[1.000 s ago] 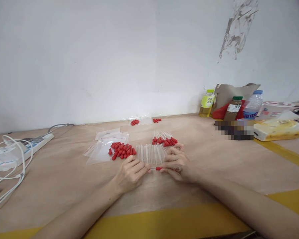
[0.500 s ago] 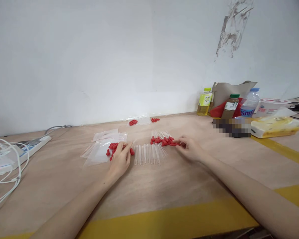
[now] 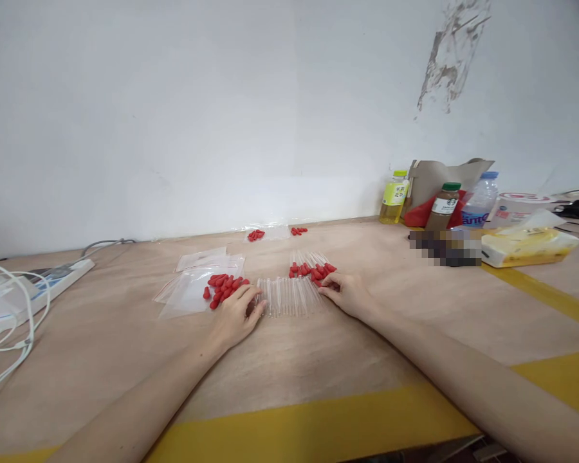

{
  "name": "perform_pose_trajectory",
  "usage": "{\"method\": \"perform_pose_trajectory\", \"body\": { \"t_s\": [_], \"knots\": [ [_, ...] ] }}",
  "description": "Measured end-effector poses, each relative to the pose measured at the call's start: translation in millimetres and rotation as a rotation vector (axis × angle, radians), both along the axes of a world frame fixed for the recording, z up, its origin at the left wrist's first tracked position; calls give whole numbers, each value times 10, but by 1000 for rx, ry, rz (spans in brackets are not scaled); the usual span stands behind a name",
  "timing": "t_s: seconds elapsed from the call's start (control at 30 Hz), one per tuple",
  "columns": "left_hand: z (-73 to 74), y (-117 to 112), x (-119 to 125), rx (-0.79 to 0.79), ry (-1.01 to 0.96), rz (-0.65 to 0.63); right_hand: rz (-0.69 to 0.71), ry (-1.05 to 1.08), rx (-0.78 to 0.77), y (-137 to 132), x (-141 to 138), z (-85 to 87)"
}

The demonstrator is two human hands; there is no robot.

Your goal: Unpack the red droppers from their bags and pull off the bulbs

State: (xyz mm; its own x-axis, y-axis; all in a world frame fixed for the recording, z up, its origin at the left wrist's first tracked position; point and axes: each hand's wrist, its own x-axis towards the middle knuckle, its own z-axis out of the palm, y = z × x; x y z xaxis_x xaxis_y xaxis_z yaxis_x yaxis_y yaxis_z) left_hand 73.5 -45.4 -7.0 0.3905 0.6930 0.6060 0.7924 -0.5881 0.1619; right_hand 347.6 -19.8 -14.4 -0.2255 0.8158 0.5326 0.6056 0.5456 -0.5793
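A row of thin clear glass dropper tubes [image 3: 287, 297] lies side by side on the table. My left hand [image 3: 241, 312] rests at the row's left end, thumb and fingers apart and curved, with nothing seen in them. At the right end is my right hand [image 3: 345, 294], its thumb and forefinger slightly apart by the outermost tubes. Just behind the row lie several droppers fitted with red rubber bulbs [image 3: 311, 271], their glass ends pointing to the wall. Loose red rubber bulbs [image 3: 222, 288] sit beside my left hand, partly on clear zip bags [image 3: 186, 299].
Near the wall lie more red bulbs [image 3: 256, 235] on clear plastic. A white power strip [image 3: 72, 273] with cables is at left. At right stand a yellow-capped bottle [image 3: 394, 198], a green-capped bottle [image 3: 444, 207], a water bottle [image 3: 481, 199] and a tissue pack [image 3: 528, 247].
My left hand has come down slightly to the row's left end; the thin tube at its fingertips no longer shows. My right hand has moved left from the red-bulbed droppers to the row's right end.
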Motion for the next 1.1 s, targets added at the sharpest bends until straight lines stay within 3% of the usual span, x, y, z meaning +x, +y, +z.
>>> {"method": "perform_pose_trajectory", "body": {
  "t_s": [0.27, 0.47, 0.63, 0.77, 0.9, 1.1],
  "knots": [
    [60, -77, 6, -11, 24, -41, -97, -40, 20, -48, 69, 137],
    [106, -98, 8, 55, 150, 5, -217, -361, 93, 120, -30, 250],
    [101, -85, -18, -22, 235, -20, -254, -476, 83, 205, -169, 211],
    [99, -95, -39, -66, 204, -50, -283, -370, 123, 225, -162, 181],
    [70, -85, -62, -4, 124, -66, -320, -149, 199, 183, -74, 254],
    [79, -95, 40, 133, 14, -33, -23, 173, 70, -110, -48, 254]
  ]
}}
